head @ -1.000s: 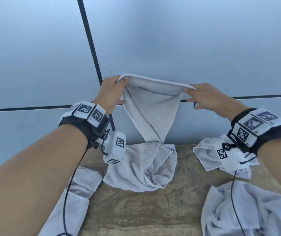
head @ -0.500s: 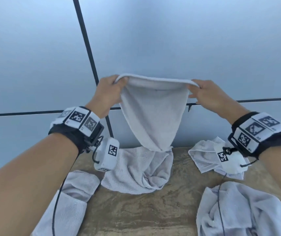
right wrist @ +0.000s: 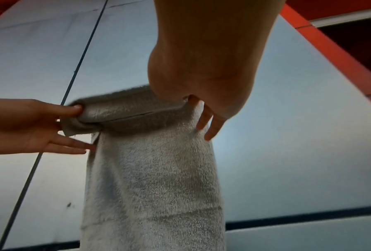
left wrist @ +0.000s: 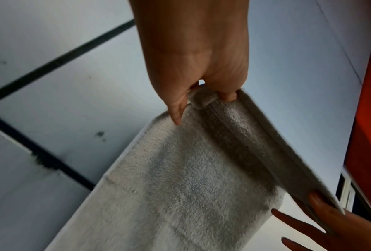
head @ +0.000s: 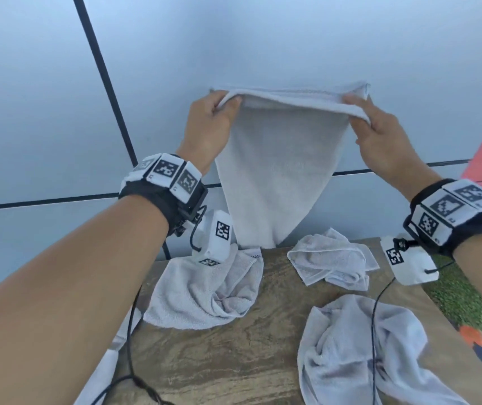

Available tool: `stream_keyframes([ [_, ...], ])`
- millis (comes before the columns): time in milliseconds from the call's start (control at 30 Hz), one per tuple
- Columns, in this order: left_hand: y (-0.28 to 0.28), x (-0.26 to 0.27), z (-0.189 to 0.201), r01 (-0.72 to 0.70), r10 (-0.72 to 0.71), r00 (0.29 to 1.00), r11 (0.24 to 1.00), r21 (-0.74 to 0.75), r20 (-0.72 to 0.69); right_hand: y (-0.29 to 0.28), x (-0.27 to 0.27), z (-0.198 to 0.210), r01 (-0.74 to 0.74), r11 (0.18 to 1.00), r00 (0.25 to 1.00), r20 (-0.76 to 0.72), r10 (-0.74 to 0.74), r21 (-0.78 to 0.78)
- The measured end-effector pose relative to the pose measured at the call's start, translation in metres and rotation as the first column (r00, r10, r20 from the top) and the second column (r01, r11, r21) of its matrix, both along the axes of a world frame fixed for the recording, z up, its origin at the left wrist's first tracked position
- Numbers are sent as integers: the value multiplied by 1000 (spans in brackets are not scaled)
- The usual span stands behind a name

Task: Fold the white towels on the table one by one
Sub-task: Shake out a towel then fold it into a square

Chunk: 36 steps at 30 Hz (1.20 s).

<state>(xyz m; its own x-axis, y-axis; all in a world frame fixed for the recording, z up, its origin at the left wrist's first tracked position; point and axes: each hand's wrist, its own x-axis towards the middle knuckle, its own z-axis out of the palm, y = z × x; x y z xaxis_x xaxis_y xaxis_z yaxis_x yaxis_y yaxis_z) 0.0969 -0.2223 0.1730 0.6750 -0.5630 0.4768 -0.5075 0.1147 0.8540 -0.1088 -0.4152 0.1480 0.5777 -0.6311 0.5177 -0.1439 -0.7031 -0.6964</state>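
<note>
I hold a white towel (head: pixel 277 171) up in the air in front of the grey wall, its top edge stretched level between both hands. My left hand (head: pixel 219 112) pinches the top left corner and my right hand (head: pixel 362 112) pinches the top right corner. The cloth hangs down narrowing to a point just above the table's back edge. In the left wrist view the thumb and fingers of the left hand (left wrist: pixel 203 95) clamp a rolled bit of towel (left wrist: pixel 190 178). The right wrist view shows my right hand (right wrist: pixel 197 108) gripping the towel (right wrist: pixel 154 178) the same way.
On the wooden table (head: pixel 234 361) lie other crumpled white towels: one at back left (head: pixel 204 290), a small one at back right (head: pixel 333 264), a large one at front right (head: pixel 359 355), one over the left edge (head: pixel 102 375). Green ground (head: pixel 467 302) lies right of the table.
Both hands have risen and spread apart, pulling the top edge taut. The towel's lower part has come up off the heap on the table and now hangs free.
</note>
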Motion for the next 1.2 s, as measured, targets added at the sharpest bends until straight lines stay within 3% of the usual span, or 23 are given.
stream_keyframes([
  [67,-9,-3,-18,5,-3,1000,990,140,-12,-9,-14,-14,22,999,979,-204,-11,49],
  [133,-14,-2,-43,49,-18,995,943,328,-97,-18,-26,-30,45,992,907,-422,10,120],
  [233,-16,-1,-65,152,-42,962,905,399,-270,-20,-40,-48,47,986,859,-511,42,161],
  [300,-20,-3,-64,131,-39,967,924,360,-252,-17,-45,-52,58,981,863,-503,44,184],
  [400,-20,-10,-53,-69,37,995,925,375,92,-11,-51,-48,72,985,883,-469,10,158],
  [467,-13,-12,-47,-163,58,961,909,385,269,-6,-56,-42,79,990,888,-460,-16,119],
  [567,2,-11,-37,-296,115,907,858,419,405,4,-59,-29,49,995,904,-428,-7,88],
  [633,10,-11,-22,-313,150,912,858,408,383,14,-58,-13,16,998,918,-398,9,62],
  [767,25,-19,24,-207,182,975,953,220,128,38,-54,32,-31,999,955,-294,26,-13],
  [833,38,-20,48,-234,215,966,963,137,142,49,-54,54,-44,997,972,-235,26,-68],
  [900,57,-21,71,-266,236,938,959,92,256,58,-56,71,-17,993,986,-168,-2,-114],
  [1000,94,-29,86,-179,111,903,975,129,416,78,-72,89,51,980,997,-53,-62,-191],
  [1067,122,-40,81,-93,-14,894,972,216,449,92,-91,89,72,965,997,-7,-76,-252],
  [1200,177,-70,47,103,-207,936,934,341,285,124,-141,63,-21,978,995,-101,0,-206],
])
